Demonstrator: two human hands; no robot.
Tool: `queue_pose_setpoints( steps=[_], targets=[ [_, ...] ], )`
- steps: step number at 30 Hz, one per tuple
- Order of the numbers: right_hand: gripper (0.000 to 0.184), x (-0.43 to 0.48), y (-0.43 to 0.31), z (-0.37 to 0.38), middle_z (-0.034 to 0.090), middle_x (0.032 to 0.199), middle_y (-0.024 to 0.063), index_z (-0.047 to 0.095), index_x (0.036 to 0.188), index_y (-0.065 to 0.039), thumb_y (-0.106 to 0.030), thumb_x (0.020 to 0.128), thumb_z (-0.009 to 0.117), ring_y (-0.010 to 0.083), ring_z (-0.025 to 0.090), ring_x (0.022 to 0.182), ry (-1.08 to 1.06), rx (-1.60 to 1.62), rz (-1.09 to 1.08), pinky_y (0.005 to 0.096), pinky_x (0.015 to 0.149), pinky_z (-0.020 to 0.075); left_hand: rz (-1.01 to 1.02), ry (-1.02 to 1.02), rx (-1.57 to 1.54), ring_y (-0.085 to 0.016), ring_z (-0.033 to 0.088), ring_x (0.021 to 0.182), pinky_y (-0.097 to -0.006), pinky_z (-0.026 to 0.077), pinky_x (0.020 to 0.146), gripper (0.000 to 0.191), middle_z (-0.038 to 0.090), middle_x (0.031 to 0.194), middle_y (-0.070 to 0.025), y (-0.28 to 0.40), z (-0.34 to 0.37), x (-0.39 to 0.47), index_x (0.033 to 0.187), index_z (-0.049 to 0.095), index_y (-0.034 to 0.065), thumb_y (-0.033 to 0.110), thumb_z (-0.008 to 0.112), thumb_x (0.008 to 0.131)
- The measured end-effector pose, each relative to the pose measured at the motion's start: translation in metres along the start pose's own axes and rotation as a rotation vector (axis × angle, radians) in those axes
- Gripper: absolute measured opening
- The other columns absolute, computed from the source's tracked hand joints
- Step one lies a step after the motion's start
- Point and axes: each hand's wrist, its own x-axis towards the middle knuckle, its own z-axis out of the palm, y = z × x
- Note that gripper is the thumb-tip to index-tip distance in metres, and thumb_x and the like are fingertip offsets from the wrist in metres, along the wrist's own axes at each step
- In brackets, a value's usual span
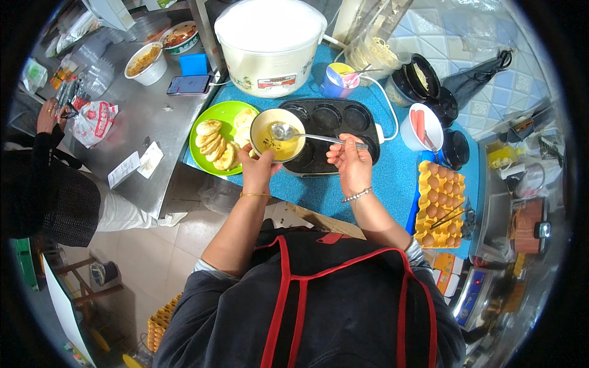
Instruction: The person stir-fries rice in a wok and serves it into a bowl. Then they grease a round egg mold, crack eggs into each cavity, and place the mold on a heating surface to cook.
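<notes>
My left hand (258, 171) holds a small bowl (254, 124) of yellow liquid with dark bits in it. A metal spoon (317, 137) is gripped by its handle in my right hand (352, 158), its bowl-shaped end over the liquid. Under and beyond both lies a dark electric pan (326, 102) with round hollows, partly hidden by the bowl and the hands. Left of it, a green plate (197, 158) carries several round, browned cakes (209, 140); the bowl covers part of the plate's right side.
Behind stands a large white rice cooker (269, 55). To the right are a white tub (411, 135) with sausages and an egg tray (421, 202). A phone (188, 85) lies on the steel counter (152, 110). At far left a person's hands (47, 117) are beside a plastic bag (95, 122).
</notes>
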Motion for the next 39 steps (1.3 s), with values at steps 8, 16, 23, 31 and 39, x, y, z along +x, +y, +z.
queue_pose_setpoints(
  steps=[8, 16, 23, 31, 39],
  targets=[
    [0.023, 0.017, -0.025, 0.005, 0.059, 0.08, 0.0092, 0.052, 0.104, -0.003, -0.022, 0.095, 0.045, 0.0157, 0.057, 0.068, 0.01, 0.11, -0.092, 0.0274, 0.061, 0.0485, 0.036, 0.074, -0.002, -0.023, 0.061, 0.066, -0.0297, 0.054, 0.054, 0.058, 0.055, 0.095, -0.0174, 0.0, -0.004, 0.02, 0.123, 0.022, 0.0028, 0.004, 0.056, 0.076],
    [0.018, 0.029, -0.039, 0.015, 0.06, 0.082, 0.0104, 0.054, 0.101, 0.001, -0.014, 0.093, 0.047, 0.0153, 0.058, 0.068, -0.161, -0.168, -0.49, 0.026, 0.061, 0.0506, 0.037, 0.093, -0.068, -0.019, 0.058, 0.064, -0.0285, 0.052, 0.052, 0.055, 0.052, 0.099, -0.0165, 0.007, -0.016, 0.024, 0.119, 0.025, 0.0067, 0.006, 0.059, 0.075],
    [0.018, 0.025, -0.054, 0.024, 0.059, 0.081, 0.0105, 0.053, 0.102, 0.001, -0.014, 0.094, 0.046, 0.0153, 0.058, 0.068, -0.147, -0.178, -0.63, 0.0263, 0.061, 0.0504, 0.04, 0.097, -0.078, -0.019, 0.059, 0.067, -0.0283, 0.052, 0.053, 0.054, 0.051, 0.101, -0.0162, 0.011, -0.018, 0.019, 0.119, 0.025, 0.0074, 0.006, 0.058, 0.076],
    [0.024, 0.017, -0.028, 0.012, 0.059, 0.077, 0.0103, 0.05, 0.103, 0.0, -0.021, 0.094, 0.045, 0.0155, 0.058, 0.064, -0.068, -0.043, -0.2, 0.0263, 0.056, 0.0503, 0.038, 0.034, -0.01, -0.023, 0.062, 0.071, -0.0306, 0.055, 0.056, 0.057, 0.054, 0.099, -0.0161, 0.007, 0.0, 0.018, 0.123, 0.022, 0.0047, 0.005, 0.057, 0.077],
    [0.018, 0.008, -0.015, 0.004, 0.06, 0.077, 0.0089, 0.053, 0.101, -0.001, -0.016, 0.094, 0.046, 0.0129, 0.058, 0.062, -0.159, -0.188, -0.305, 0.0242, 0.057, 0.0503, 0.037, -0.057, -0.014, -0.023, 0.062, 0.076, -0.03, 0.056, 0.057, 0.059, 0.054, 0.1, -0.0174, 0.003, 0.021, 0.009, 0.124, 0.022, 0.0019, 0.006, 0.058, 0.077]
  ],
)
